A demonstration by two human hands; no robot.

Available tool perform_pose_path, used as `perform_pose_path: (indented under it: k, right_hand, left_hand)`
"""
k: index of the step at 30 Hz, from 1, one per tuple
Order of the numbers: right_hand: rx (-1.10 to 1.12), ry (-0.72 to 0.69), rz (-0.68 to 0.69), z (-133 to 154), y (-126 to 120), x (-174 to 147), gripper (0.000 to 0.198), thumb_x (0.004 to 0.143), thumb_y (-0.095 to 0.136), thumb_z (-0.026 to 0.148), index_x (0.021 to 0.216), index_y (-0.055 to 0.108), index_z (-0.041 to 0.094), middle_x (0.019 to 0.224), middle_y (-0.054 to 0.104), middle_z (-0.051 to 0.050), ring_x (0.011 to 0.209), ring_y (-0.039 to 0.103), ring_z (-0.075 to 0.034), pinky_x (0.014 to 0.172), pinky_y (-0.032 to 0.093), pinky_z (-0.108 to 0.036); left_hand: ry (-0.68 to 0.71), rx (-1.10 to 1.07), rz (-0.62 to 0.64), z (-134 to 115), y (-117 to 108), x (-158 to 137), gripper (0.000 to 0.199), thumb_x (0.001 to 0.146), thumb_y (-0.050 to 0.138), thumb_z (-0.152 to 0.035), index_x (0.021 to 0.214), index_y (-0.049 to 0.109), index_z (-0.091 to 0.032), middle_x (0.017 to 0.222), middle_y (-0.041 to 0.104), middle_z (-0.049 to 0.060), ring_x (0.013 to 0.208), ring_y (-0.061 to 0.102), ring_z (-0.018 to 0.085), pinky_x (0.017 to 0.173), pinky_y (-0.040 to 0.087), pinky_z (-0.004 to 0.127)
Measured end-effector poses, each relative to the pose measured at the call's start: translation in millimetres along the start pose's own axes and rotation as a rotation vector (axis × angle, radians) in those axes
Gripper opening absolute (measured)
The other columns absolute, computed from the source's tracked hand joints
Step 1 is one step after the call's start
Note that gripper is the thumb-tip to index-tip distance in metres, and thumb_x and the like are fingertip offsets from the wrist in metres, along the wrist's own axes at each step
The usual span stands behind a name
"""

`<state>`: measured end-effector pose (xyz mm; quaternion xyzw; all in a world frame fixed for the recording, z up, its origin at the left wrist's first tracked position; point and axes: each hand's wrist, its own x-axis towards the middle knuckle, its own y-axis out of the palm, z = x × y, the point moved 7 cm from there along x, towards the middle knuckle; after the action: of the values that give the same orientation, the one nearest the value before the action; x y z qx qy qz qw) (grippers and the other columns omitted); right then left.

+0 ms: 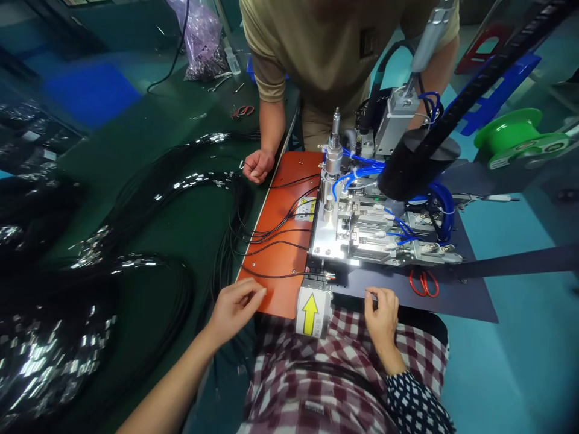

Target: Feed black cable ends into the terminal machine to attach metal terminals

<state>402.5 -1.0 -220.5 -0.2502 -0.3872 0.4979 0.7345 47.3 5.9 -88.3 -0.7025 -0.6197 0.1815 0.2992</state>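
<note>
My left hand (237, 306) hovers by the near left corner of an orange plate (283, 289). Its fingers are curled in toward the thumb, with nothing visible in them. Right of it lies a white cylinder with a yellow arrow (310, 313), fixed below the machine (362, 226). My right hand (382, 313) is loosely closed over my lap, at the front edge of a dark plate (470, 298); no object shows in it. Several thin black cables (271, 242) cross the orange plate into the machine's left side. One cable end (329, 276) shows bare metal just behind the cylinder.
Opposite me stands a co-worker, whose hand (259, 166) pinches a cable end. Cable bundles (181, 181) cover the green table (199, 226). Red-handled scissors (424, 283) lie right of my right hand. A black cylinder on an arm (416, 163) overhangs the machine; a green spool (509, 137) sits right.
</note>
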Motion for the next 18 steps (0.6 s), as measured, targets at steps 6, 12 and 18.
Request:
perform_pose_path:
  k: [6,12,18]
  right_hand:
    - [-0.005,-0.007,-0.003,0.9,-0.8,0.3,0.023,0.096,0.045,0.034,0.097,0.063,0.019,0.094,0.057,-0.009,0.087,0.051,-0.024,0.08,0.041,-0.037]
    - [-0.014,-0.002,0.006,2.0,-1.2,0.0,0.022,0.096,0.046,0.033,0.096,0.063,0.019,0.094,0.057,-0.008,0.087,0.051,-0.023,0.079,0.042,-0.036]
    - [-0.021,0.005,0.014,2.4,-1.1,-0.5,0.021,0.096,0.046,0.032,0.096,0.063,0.019,0.094,0.057,-0.008,0.089,0.052,-0.024,0.079,0.042,-0.036]
  left_hand:
    - [0.009,-0.019,0.0,-0.9,-0.5,0.2,0.022,0.093,0.054,-0.022,0.075,0.062,-0.015,0.066,0.055,0.0,0.058,0.045,0.01,0.054,0.032,0.024]
    - [-0.002,-0.031,0.001,1.9,-0.5,-0.6,0.021,0.094,0.054,-0.021,0.075,0.062,-0.015,0.067,0.054,0.0,0.06,0.047,0.01,0.056,0.033,0.024]
    - [0.005,-0.029,0.004,1.3,0.5,-0.5,0.019,0.094,0.055,-0.021,0.076,0.062,-0.015,0.068,0.054,0.0,0.06,0.046,0.01,0.056,0.033,0.024]
